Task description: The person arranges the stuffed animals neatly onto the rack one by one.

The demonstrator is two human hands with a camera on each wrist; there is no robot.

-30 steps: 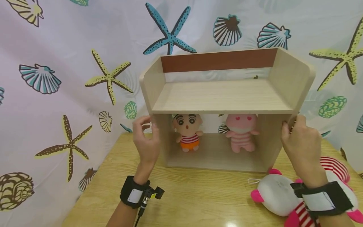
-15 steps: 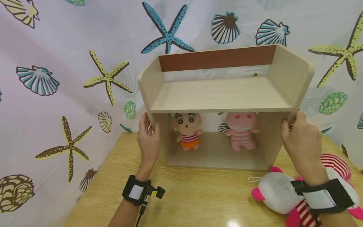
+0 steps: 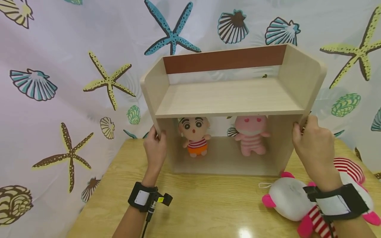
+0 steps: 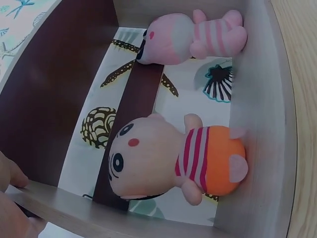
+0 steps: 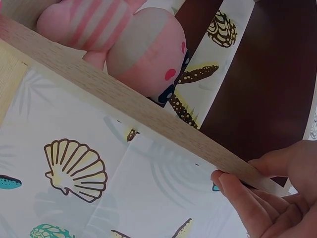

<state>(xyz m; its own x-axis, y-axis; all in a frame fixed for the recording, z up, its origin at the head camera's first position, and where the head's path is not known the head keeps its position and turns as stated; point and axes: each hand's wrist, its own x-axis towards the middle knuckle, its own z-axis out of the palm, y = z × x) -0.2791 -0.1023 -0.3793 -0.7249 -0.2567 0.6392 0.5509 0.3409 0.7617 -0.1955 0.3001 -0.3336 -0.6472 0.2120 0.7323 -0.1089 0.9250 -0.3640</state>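
A small wooden shelf with an upper board and a lower compartment stands on the table. My left hand grips the edge of its left side panel; the left wrist view shows the fingers around that panel. On the opposite side my right hand pinches the right panel's edge between thumb and fingers. Inside the lower compartment sit a plush boy doll in a striped top and orange shorts, left, and a pink striped plush toy, right. The shelf's upper edge partly hides both heads.
White-and-pink plush toys with red striped parts lie on the wooden table at the right, partly behind my right forearm. A white curtain printed with shells and starfish hangs behind the shelf.
My left hand has closed in on the left panel and now grips it. My right hand keeps its grip on the right panel. The view has shifted slightly.
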